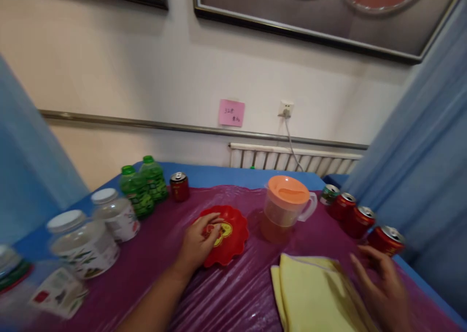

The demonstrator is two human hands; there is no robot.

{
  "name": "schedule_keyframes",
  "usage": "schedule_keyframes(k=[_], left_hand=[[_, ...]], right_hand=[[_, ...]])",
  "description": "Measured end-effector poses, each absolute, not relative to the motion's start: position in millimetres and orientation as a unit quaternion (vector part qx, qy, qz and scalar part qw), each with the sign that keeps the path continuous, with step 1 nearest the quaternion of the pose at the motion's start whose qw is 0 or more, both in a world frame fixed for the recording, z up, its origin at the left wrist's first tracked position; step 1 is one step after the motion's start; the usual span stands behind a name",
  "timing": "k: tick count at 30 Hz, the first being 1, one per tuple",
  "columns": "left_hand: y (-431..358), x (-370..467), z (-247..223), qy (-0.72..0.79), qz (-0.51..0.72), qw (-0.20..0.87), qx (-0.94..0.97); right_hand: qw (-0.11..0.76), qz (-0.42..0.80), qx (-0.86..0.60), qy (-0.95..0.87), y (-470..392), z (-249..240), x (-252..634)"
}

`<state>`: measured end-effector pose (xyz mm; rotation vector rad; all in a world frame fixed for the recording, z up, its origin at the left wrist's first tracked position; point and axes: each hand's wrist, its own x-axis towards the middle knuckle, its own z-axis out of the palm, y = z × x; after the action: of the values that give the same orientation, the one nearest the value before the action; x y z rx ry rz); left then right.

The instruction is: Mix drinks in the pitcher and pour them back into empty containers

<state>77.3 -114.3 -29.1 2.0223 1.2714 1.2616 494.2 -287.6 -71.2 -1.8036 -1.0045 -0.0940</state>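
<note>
My left hand (200, 238) is over the left side of a red scalloped plate (237, 234) with a yellow pattern in its middle. Its fingers stretch toward the pattern, apart from the thumb, and hold nothing I can see; whether they touch the plate I cannot tell. At the right, my right hand (386, 288) hovers slightly blurred beside a folded yellow cloth (314, 293), with thumb and fingers spread. Just beyond it stands the nearest red can (386, 240). Between and behind the hands is a clear pitcher (279, 215) with an orange lid and amber liquid inside.
Two green-capped bottles (151, 181) and a red can (179, 187) stand at the back left. White-lidded jars (83, 244) line the left side. More cans (359, 221) run along the right edge. Purple plastic sheeting (160, 254) covers the blue table.
</note>
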Motion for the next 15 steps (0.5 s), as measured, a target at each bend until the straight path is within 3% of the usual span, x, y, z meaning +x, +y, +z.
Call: schedule_keyframes(k=[4,10,13,15], left_hand=[[-118.9,75.6,-29.3,0.455,0.475,0.226,0.719],[-113.0,65.8,-33.1,0.470,0.511,0.228,0.683],[-108.9,61.6,-34.2,0.469,0.521,0.258,0.665],[-106.7,59.8,-36.1,0.479,0.523,0.268,0.653]], right_hand=[[0.509,0.086,-0.626,-0.584,-274.4,-46.8,394.6],[0.503,0.130,-0.414,-0.747,-201.2,14.0,271.3],[0.463,0.123,-0.420,-0.771,-136.7,41.7,219.7],[0.372,0.094,-0.485,-0.786,-91.6,54.9,185.8]])
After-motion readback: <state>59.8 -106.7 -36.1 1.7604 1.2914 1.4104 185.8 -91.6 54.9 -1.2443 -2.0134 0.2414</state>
